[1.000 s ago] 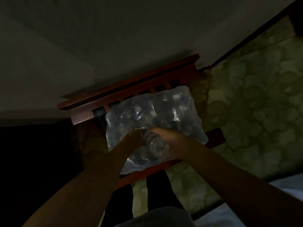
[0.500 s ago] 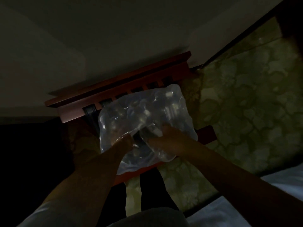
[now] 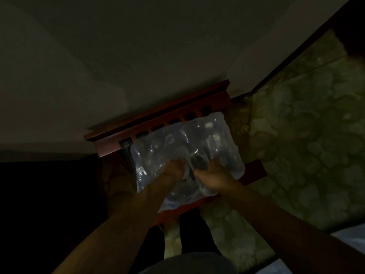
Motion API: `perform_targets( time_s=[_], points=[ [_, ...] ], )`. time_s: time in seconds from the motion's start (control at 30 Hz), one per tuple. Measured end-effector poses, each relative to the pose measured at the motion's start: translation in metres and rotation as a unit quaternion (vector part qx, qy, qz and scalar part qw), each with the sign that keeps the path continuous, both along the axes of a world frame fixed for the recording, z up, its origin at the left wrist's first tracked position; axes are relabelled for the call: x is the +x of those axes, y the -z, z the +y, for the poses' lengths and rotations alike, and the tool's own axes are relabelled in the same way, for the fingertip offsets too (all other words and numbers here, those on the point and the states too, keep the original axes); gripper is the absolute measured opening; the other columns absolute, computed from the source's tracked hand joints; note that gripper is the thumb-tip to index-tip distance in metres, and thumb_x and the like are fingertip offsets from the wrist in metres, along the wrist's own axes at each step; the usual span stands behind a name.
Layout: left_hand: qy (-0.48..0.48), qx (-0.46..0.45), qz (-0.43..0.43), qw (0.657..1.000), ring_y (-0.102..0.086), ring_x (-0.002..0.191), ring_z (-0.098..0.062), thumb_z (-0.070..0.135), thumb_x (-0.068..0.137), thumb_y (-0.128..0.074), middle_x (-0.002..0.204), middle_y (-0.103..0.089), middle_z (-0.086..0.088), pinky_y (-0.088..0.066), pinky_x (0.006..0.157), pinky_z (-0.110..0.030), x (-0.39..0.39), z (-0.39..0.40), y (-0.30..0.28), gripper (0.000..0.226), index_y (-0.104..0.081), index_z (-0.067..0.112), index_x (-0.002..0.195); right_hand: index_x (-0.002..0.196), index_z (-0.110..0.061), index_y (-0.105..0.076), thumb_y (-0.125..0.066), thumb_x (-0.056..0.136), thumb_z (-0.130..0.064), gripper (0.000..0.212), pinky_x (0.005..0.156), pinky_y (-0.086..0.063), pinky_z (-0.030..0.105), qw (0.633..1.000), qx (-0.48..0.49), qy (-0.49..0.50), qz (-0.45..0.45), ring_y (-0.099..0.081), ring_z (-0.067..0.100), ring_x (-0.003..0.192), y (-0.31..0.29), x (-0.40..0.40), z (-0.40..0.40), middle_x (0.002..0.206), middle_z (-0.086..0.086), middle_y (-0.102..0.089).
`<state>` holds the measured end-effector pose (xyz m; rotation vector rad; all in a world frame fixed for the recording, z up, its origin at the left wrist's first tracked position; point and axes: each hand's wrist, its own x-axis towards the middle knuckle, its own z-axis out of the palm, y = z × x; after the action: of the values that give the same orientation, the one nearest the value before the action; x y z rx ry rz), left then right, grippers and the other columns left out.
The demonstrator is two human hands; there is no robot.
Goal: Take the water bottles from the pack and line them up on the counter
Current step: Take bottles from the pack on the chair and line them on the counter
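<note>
Sitting on a reddish wooden chair (image 3: 158, 123) against a pale wall (image 3: 138, 56), the pack (image 3: 185, 147) of water bottles is wrapped in clear plastic, in a very dim room with a green patterned floor (image 3: 296, 135). Both hands dig into its near side: the left hand (image 3: 173, 171) and right hand (image 3: 213, 175) have their fingers curled into the plastic, gripping the wrap close together. Individual bottles are too blurred to make out.
</note>
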<state>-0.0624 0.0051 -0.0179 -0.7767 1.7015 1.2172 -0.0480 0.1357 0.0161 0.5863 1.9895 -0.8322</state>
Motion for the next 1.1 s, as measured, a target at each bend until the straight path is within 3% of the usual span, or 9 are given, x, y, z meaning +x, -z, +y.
perform_targets(
  time_s=[0.07,0.17,0.33,0.4,0.57,0.67,0.8,0.97,1.1],
  points=[
    [-0.097,0.069,-0.018,0.993,-0.055,0.045,-0.016,0.013,0.106,-0.041,0.061,-0.054,-0.015,-0.044,0.046,-0.026,0.0,-0.004,-0.007,0.037,-0.056,0.001,0.075,0.106,-0.013,-0.056,-0.059,0.093,-0.037,0.028,0.063,-0.042,0.025,0.999,0.004,0.029,-0.021,-0.06,0.015,0.077,-0.002,0.0,0.004,0.083,-0.002,-0.056],
    [-0.122,0.127,-0.031,0.984,-0.046,0.029,-0.007,0.005,0.104,-0.042,0.041,-0.051,0.0,-0.037,0.033,-0.016,0.004,-0.019,-0.027,0.034,-0.057,0.006,0.073,0.08,-0.021,-0.048,-0.056,0.092,-0.042,0.026,0.061,-0.047,0.026,0.996,-0.018,0.062,-0.054,-0.059,0.012,0.07,-0.009,-0.007,0.009,0.077,-0.002,-0.058],
    [0.073,-0.07,-0.016,0.995,-0.059,0.06,-0.015,0.046,0.097,-0.054,0.076,-0.062,-0.007,-0.05,0.045,-0.016,0.007,-0.029,-0.067,0.039,-0.065,0.01,0.087,0.076,-0.023,-0.058,-0.056,0.088,-0.042,0.023,0.068,-0.048,0.028,0.997,-0.04,-0.014,-0.069,-0.063,0.018,0.078,-0.038,-0.023,0.0,0.082,-0.001,-0.063],
    [0.163,-0.128,-0.007,0.978,-0.064,0.059,-0.017,0.06,0.093,-0.051,0.084,-0.064,-0.007,-0.058,0.059,-0.026,0.004,-0.03,-0.078,0.051,-0.062,0.01,0.088,0.087,-0.022,-0.062,-0.054,0.09,-0.042,0.022,0.072,-0.05,0.029,0.994,-0.036,-0.076,-0.074,-0.064,0.02,0.088,-0.052,-0.03,-0.009,0.091,0.0,-0.064],
    [0.254,-0.187,0.035,0.948,-0.071,0.057,-0.014,0.071,0.09,-0.044,0.101,-0.076,-0.011,-0.058,0.061,-0.025,-0.003,-0.043,-0.11,0.077,-0.06,0.004,0.124,0.123,-0.012,-0.059,-0.048,0.098,-0.039,0.038,0.074,-0.046,0.027,0.988,-0.005,-0.147,-0.052,-0.06,0.021,0.094,-0.087,-0.045,-0.034,0.101,0.005,-0.061],
    [0.175,-0.153,0.05,0.971,-0.076,0.076,-0.026,0.067,0.089,-0.051,0.084,-0.069,-0.009,-0.063,0.079,-0.035,-0.005,-0.057,-0.129,0.076,-0.059,0.001,0.125,0.125,-0.006,-0.059,-0.051,0.096,-0.033,0.041,0.079,-0.042,0.027,0.989,0.003,-0.142,-0.037,-0.06,0.027,0.11,-0.108,-0.048,-0.04,0.118,0.012,-0.062],
    [0.088,-0.081,0.068,0.991,-0.069,0.082,-0.025,0.062,0.089,-0.056,0.104,-0.065,-0.012,-0.064,0.073,-0.036,-0.01,-0.081,-0.154,0.069,-0.06,0.006,0.128,0.123,-0.01,-0.061,-0.058,0.089,-0.032,0.041,0.059,-0.052,0.024,0.996,-0.012,-0.083,-0.02,-0.061,0.013,0.076,-0.139,-0.049,-0.049,0.09,-0.001,-0.06],
    [0.011,-0.013,0.145,0.989,-0.068,0.079,-0.023,0.061,0.081,-0.063,0.09,-0.066,-0.006,-0.063,0.063,-0.033,-0.007,-0.114,-0.186,0.05,-0.068,0.011,0.088,0.088,-0.013,-0.065,-0.063,0.084,-0.037,0.024,0.044,-0.054,0.028,1.0,0.003,0.001,0.011,-0.069,0.028,0.073,-0.193,-0.047,-0.072,0.091,0.014,-0.068],
    [-0.104,0.101,0.204,0.968,-0.072,0.057,-0.018,0.051,0.083,-0.069,0.06,-0.073,-0.001,-0.059,0.053,-0.029,0.007,-0.143,-0.216,0.039,-0.071,0.012,0.079,0.102,-0.01,-0.066,-0.072,0.079,-0.047,0.044,0.063,-0.062,0.037,0.984,-0.049,0.109,0.134,-0.071,0.027,0.082,-0.226,-0.031,-0.096,0.094,0.013,-0.071]
  ],
)
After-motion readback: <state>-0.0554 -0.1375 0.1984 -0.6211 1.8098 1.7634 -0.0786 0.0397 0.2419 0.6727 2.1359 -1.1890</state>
